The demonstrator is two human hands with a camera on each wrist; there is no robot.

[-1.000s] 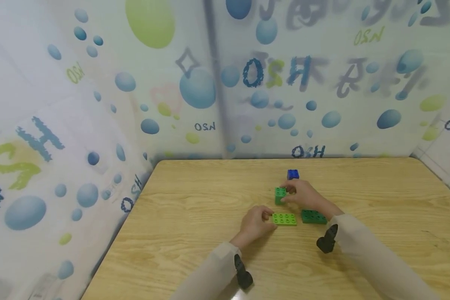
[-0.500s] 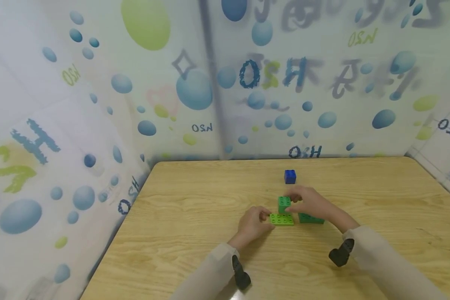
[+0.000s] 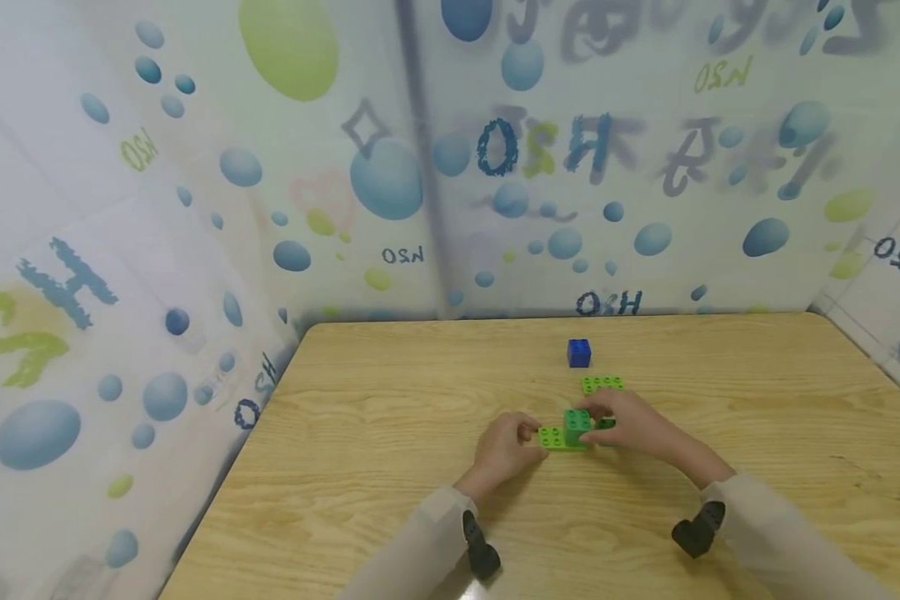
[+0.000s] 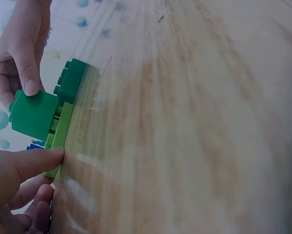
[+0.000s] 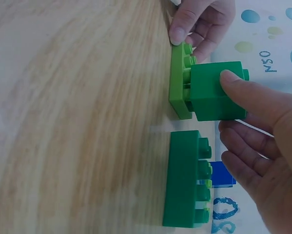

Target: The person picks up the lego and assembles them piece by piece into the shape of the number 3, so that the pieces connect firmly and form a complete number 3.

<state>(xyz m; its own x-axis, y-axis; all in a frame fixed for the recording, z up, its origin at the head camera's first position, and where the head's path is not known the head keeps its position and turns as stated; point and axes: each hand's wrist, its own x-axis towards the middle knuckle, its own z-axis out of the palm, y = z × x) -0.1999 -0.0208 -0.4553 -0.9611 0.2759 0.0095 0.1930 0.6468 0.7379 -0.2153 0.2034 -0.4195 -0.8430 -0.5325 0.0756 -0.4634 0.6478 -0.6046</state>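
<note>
My right hand [image 3: 633,421] pinches a green two-by-two building brick [image 5: 216,92] between thumb and fingers. That brick stands over the right end of a flat light-green building brick [image 3: 551,437], touching or nearly touching its studs; the wrist views do not show whether it is pressed down. At the flat brick's left end, my left hand [image 3: 504,450] pinches it with thumb and fingers, keeping it on the table. A dark green two-by-four brick [image 5: 182,180] lies just right of the flat brick, largely covered by my right hand in the head view.
Behind my right hand lies another light-green brick [image 3: 602,384], partly hidden. A blue two-by-two brick [image 3: 579,353] sits farther back on the wooden table [image 3: 390,367]. A patterned curtain [image 3: 450,208] rises at the table's back edge.
My right hand has brought the green brick nearer and rightward, from behind the flat brick to over its right end. The rear light-green brick has come into view. My left hand keeps its hold.
</note>
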